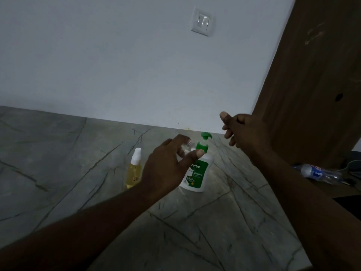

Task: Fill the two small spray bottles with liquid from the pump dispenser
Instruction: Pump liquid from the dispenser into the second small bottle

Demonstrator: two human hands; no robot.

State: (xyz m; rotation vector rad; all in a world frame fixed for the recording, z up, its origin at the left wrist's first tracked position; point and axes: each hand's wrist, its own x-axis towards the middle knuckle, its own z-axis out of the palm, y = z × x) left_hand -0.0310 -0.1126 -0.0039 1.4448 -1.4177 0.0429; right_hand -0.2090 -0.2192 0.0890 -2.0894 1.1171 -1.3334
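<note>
A white pump dispenser (197, 173) with a green pump head and green label stands on the grey marble counter (68, 163). My left hand (168, 167) holds a small clear spray bottle (185, 148) beside the green pump; most of that bottle is hidden by my fingers. Another small spray bottle (134, 169), with yellow liquid and a white cap, stands upright just left of my left hand. My right hand (240, 132) hovers above and right of the pump, fingers curled, thumb raised; I cannot tell whether it holds anything.
A white wall with a light switch (203, 21) runs behind the counter. A brown wooden panel (312, 85) rises at the right. A clear plastic water bottle (316, 173) lies on a dark surface beyond the counter's right edge, near cables.
</note>
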